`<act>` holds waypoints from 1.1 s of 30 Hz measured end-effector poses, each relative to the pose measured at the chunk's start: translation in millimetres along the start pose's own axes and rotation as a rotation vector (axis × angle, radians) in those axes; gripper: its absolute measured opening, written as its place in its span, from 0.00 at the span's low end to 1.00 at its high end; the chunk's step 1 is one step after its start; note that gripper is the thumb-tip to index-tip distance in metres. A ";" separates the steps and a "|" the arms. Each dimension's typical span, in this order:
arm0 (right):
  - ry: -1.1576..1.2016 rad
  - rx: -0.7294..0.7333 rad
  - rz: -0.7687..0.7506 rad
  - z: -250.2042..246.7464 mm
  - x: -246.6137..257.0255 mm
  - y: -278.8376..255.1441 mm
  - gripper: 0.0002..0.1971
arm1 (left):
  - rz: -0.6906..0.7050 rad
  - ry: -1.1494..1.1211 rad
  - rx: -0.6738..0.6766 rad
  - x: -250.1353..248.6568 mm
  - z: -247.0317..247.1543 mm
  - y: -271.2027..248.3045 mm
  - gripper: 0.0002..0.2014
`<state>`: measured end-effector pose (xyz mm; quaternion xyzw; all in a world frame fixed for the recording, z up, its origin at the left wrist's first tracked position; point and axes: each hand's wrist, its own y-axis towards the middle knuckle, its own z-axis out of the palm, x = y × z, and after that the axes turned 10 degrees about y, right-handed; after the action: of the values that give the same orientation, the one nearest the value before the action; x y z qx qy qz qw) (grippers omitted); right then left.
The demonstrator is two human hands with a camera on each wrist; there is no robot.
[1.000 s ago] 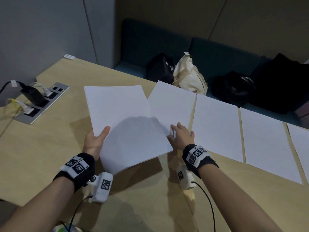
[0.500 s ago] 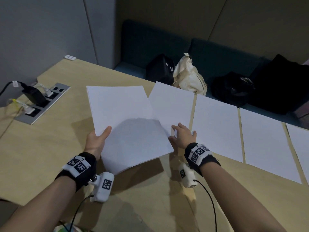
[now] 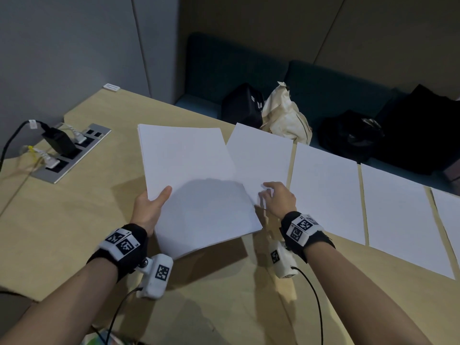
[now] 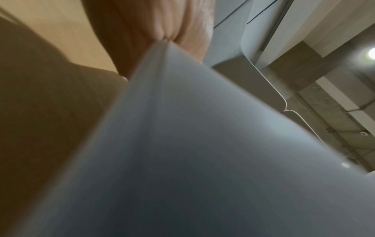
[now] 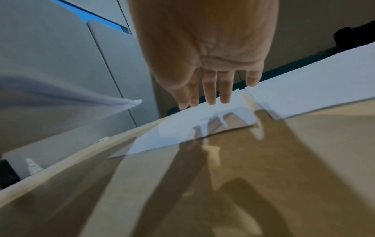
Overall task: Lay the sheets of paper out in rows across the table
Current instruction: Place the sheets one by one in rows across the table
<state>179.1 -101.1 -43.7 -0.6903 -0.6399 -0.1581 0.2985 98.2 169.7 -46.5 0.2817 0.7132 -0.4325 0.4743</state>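
Note:
My left hand (image 3: 149,206) grips a thick stack of white paper (image 3: 196,185) at its left edge, thumb on top, holding it above the wooden table (image 3: 74,220). The left wrist view shows the stack's underside (image 4: 202,160) filling the frame. My right hand (image 3: 276,197) hovers with straight fingers (image 5: 210,89) just over the near edge of the leftmost laid sheet (image 3: 261,158), seen again in the right wrist view as the laid sheet (image 5: 182,129). To its right lies a row of single sheets: a second sheet (image 3: 326,192), a third sheet (image 3: 398,215) and part of another sheet (image 3: 448,212).
A recessed power strip (image 3: 67,153) with plugs and cables sits at the table's left. Beyond the far edge, a teal bench (image 3: 311,80) carries a black bag (image 3: 242,105), a cream cloth bag (image 3: 286,115) and dark bags (image 3: 353,135). A small white item (image 3: 111,87) lies at the far corner.
My right hand has lifted off the leftmost laid sheet and its fingers have straightened. The stack in my left hand has barely moved.

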 end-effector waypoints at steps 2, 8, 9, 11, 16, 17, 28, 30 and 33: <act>0.151 -0.072 -0.027 -4.9 9.3 -1.8 0.15 | -0.003 -0.009 0.002 -1.3 0.6 0.4 0.18; 0.385 0.173 0.008 -10.3 43.8 -8.8 0.17 | 0.012 -0.003 -0.022 -4.9 2.9 2.0 0.18; 0.393 0.195 0.028 -8.7 46.4 -9.2 0.18 | 0.016 -0.008 -0.026 -6.0 3.5 1.6 0.18; 0.420 0.184 0.053 -4.9 50.3 -10.4 0.17 | 0.019 -0.018 -0.033 -8.5 4.3 1.0 0.18; 0.458 -0.026 -0.002 1.4 58.5 -11.9 0.17 | 0.027 -0.040 -0.026 -13.2 4.1 -0.2 0.18; 0.455 -0.063 -0.019 2.3 59.6 -11.5 0.17 | 0.027 -0.042 -0.032 -13.6 3.5 -0.2 0.18; 0.474 -0.088 -0.073 9.4 59.2 -4.0 0.18 | 0.027 -0.057 -0.086 -11.9 -8.9 2.0 0.19; 0.487 -0.047 -0.081 9.9 61.4 -4.6 0.20 | 0.025 -0.064 -0.106 -10.1 -11.6 2.2 0.19; 0.538 -0.040 -0.064 8.7 65.6 -4.8 0.17 | 0.013 -0.075 -0.133 -6.8 -16.2 2.3 0.19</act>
<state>181.5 -43.9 -10.0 -0.6086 -0.5559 -0.3579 0.4388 95.8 185.2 -38.2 0.2376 0.7201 -0.3915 0.5212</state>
